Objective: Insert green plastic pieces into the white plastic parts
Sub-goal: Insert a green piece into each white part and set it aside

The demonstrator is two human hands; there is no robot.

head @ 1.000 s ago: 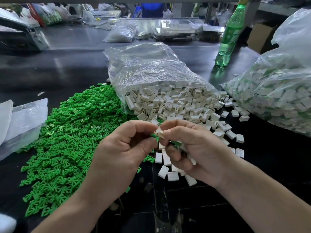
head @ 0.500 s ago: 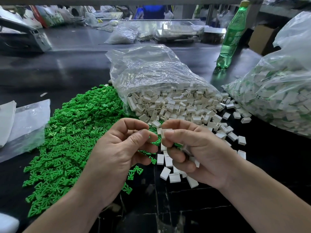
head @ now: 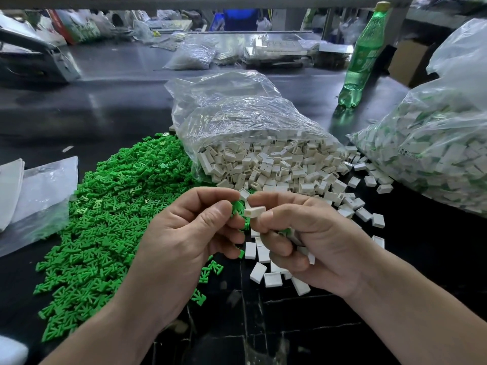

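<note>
I note my right hand pinching a white part, long axis level, end facing left. My left hand pinches a green piece just beside it, not yet inserted.

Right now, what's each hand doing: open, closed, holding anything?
Left hand: closed, pinching a green piece.
Right hand: closed, pinching a white part, with spare pieces tucked under its curled fingers.

held green piece: bright green
held white part: off-white
green pieces: bright green, some paler
white parts: off-white
bottle: translucent green, yellow cap
table: glossy black
right bag: clear, white and green inside
</note>
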